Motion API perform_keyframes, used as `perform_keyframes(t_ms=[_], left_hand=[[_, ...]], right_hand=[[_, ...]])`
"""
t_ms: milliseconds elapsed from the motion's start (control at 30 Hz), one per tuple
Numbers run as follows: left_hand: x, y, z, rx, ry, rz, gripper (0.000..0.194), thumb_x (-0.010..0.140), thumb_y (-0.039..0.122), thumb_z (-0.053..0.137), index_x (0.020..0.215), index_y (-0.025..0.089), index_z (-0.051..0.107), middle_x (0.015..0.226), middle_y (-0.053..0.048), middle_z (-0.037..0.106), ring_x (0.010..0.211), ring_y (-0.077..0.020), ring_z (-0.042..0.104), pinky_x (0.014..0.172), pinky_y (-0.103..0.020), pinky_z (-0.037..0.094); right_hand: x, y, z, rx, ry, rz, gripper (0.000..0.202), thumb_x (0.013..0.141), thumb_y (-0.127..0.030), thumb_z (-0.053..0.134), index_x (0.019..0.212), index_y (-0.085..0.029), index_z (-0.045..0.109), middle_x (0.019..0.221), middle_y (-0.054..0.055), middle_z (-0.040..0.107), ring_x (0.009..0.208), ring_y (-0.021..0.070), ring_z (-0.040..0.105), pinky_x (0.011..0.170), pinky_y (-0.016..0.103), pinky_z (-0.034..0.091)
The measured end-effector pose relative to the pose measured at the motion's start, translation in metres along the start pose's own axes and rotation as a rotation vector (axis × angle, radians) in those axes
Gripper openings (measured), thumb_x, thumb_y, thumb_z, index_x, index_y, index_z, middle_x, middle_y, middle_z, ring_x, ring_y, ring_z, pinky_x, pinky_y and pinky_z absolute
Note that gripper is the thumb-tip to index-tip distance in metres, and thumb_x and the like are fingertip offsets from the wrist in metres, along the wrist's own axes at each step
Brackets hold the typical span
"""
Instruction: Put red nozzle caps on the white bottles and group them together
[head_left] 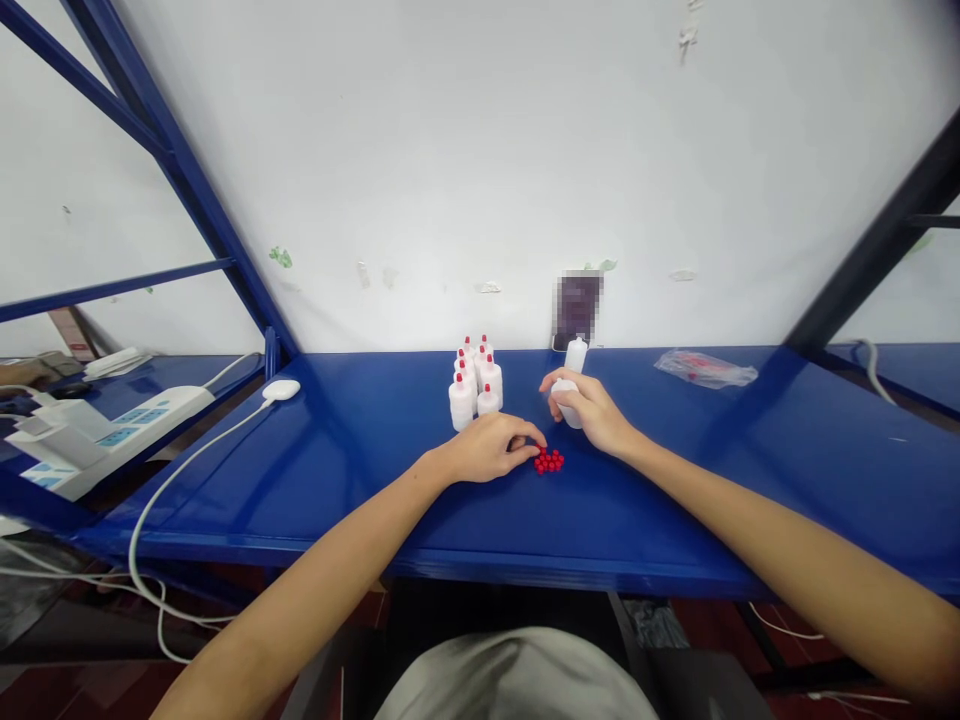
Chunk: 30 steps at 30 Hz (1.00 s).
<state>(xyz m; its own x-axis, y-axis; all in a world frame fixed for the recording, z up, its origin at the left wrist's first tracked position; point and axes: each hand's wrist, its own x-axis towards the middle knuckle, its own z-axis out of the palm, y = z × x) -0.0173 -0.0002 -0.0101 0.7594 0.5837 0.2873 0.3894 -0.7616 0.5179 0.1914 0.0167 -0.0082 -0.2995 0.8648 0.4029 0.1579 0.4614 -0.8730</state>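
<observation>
My left hand (491,448) reaches over a small pile of red caps (550,462) on the blue table, thumb and forefinger pinched around one cap at its edge. In my right hand (596,408) is a white squeeze bottle (568,402), gripped between thumb and fingers; no red cap shows on it. Just behind it stands another white bottle (576,356) without a red cap. Left of my hands, several white bottles with red caps (460,402) stand upright in a close group, the nearest partly hidden by my left hand.
A clear plastic bag (705,367) with something red inside lies on the table (712,480) at the right. A blurred dark object (577,308) leans against the wall. On the left are a white round device (281,390) with a cable and a power strip (142,425).
</observation>
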Motion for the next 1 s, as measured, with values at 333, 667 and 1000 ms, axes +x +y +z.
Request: perform_keyframes(t_ms=[333,667,1000], left_hand=[[0.002,0.019,0.006,-0.102,0.739,0.095,0.017,0.086,0.031,0.069,0.089,0.015,0.075,0.058,0.003,0.051,0.052,-0.0072,0.043,0.052,-0.022,0.035],[0.0,0.02,0.006,0.038,0.722,0.151,0.016,0.085,0.033,0.07,0.085,0.018,0.076,0.053,0.003,0.054,0.053,-0.0086,0.048,0.065,-0.028,0.042],[-0.004,0.019,0.01,-0.09,0.55,0.068,0.014,0.087,0.023,0.062,0.092,0.015,0.072,0.046,0.009,0.043,0.042,-0.0033,0.035,0.045,-0.016,0.032]], right_hand=[[-0.012,-0.014,0.003,-0.503,-0.103,-0.159,0.016,0.084,-0.032,0.049,0.076,-0.02,0.054,0.061,-0.003,0.051,0.057,0.0137,0.045,0.06,0.027,0.032],[-0.016,-0.021,0.002,-0.565,-0.202,-0.19,0.028,0.084,-0.043,0.046,0.071,-0.02,0.052,0.059,-0.002,0.053,0.056,0.0138,0.044,0.059,0.027,0.027],[-0.016,-0.02,0.005,-0.554,-0.213,-0.102,0.054,0.09,-0.064,0.038,0.062,-0.019,0.048,0.055,-0.003,0.046,0.053,0.0115,0.039,0.055,0.026,0.025]])
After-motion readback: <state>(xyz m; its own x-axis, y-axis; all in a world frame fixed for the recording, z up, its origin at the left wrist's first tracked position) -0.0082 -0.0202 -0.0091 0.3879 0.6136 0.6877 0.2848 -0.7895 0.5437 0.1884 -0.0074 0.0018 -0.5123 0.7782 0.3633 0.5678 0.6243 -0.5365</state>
